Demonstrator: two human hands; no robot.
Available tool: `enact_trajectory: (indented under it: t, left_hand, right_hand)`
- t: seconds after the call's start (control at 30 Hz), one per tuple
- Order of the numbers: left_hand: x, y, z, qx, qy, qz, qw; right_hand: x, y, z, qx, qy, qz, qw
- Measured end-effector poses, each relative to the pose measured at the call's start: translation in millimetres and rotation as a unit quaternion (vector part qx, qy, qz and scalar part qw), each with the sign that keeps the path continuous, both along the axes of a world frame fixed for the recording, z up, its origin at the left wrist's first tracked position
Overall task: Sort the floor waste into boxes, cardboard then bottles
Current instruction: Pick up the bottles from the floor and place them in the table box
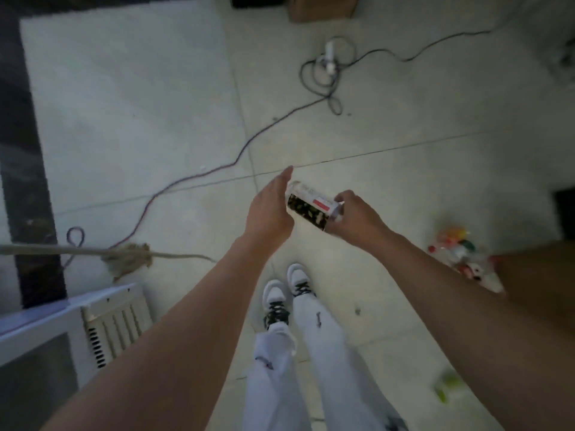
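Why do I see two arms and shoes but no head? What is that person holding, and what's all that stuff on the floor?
There is no machine here. A person wears a camera on their head, so the one picture looks down at their own arms and white shoes. The right hand grips a clear plastic bottle with a dark patterned label. The left hand lies flat against its other end. On the pale tiled floor are a long dark cable, a rope mop, and a heap of colourful bottles beside a brown cardboard box.
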State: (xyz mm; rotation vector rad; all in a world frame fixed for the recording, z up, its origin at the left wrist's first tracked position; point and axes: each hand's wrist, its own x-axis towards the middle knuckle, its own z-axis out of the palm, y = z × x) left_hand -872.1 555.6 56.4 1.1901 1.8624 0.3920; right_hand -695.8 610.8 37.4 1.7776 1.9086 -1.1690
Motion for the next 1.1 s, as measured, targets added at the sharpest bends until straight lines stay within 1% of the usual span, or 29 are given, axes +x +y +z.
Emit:
enact_trajectory:
  t: [0.07,0.13,0.2,0.27,0.33,0.4,0.47,0.53,0.57,0.6,0.67,0.7,0.73,0.77,0.8,0.87,0.9,0.93,1.0,1.1]
  left_hand:
    - [42,20,70,0.031,0.048,-0.131,0.99]
    - [88,29,131,0.051,0.083,-0.238,0.967]
    - [140,29,178,0.061,0.098,-0.327,0.938]
    - [194,24,212,0.07,0.109,-0.389,0.912]
    - [249,11,231,0.076,0.111,-0.442,0.887]
    - [303,-7,245,0.077,0.122,-0.505,0.851]
    - [357,-28,256,0.076,0.13,-0.551,0.821]
    - [413,-48,265,0.088,0.13,-0.559,0.814]
    - [442,-57,269,0.085,0.123,-0.555,0.818]
    - [470,-67,274,0.071,0.106,-0.544,0.829]
    - [528,-86,276,0.011,0.059,-0.503,0.862]
    - [557,-97,275,-0.024,0.035,-0.479,0.877]
    - [585,-108,272,-0.052,0.012,-0.459,0.887]
    - [614,-121,270,-0.075,-0.009,-0.447,0.891]
    - [641,-133,268,-0.096,-0.027,-0.442,0.891]
    - [689,-156,274,-0.141,-0.061,-0.442,0.884]
    - [709,-166,277,-0.16,-0.077,-0.449,0.876]
    - [730,-176,281,-0.17,-0.085,-0.457,0.869]
    - [764,-189,289,-0.164,-0.088,-0.47,0.863]
    - [804,-200,295,-0.164,-0.102,-0.474,0.859]
  right_hand:
    - [46,-1,83,0.032,-0.011,-0.022,0.999]
    - [88,-14,158,0.067,-0.032,-0.014,0.997]
    - [133,-35,218,0.096,-0.05,-0.001,0.994]
    - [177,-59,258,0.121,-0.065,0.001,0.991]
    - [221,-86,287,0.148,-0.089,-0.012,0.985]
    - [269,-110,308,0.172,-0.114,-0.049,0.977]
    - [321,-136,324,0.173,-0.129,-0.092,0.972]
    - [373,-162,333,0.173,-0.135,-0.133,0.967]
    - [400,-175,335,0.177,-0.136,-0.155,0.962]
    - [427,-189,338,0.188,-0.138,-0.182,0.955]
    - [483,-219,343,0.232,-0.131,-0.245,0.932]
    - [511,-237,346,0.261,-0.117,-0.287,0.914]
    - [537,-255,347,0.287,-0.093,-0.345,0.889]
    - [564,-275,348,0.305,-0.064,-0.42,0.853]
    - [589,-294,348,0.306,-0.032,-0.504,0.807]
    - [631,-328,346,0.26,0.057,-0.665,0.698]
    - [648,-343,346,0.233,0.109,-0.716,0.649]
    - [665,-357,346,0.21,0.156,-0.743,0.616]
    - [690,-377,348,0.185,0.215,-0.759,0.587]
    - [719,-391,349,0.19,0.245,-0.772,0.555]
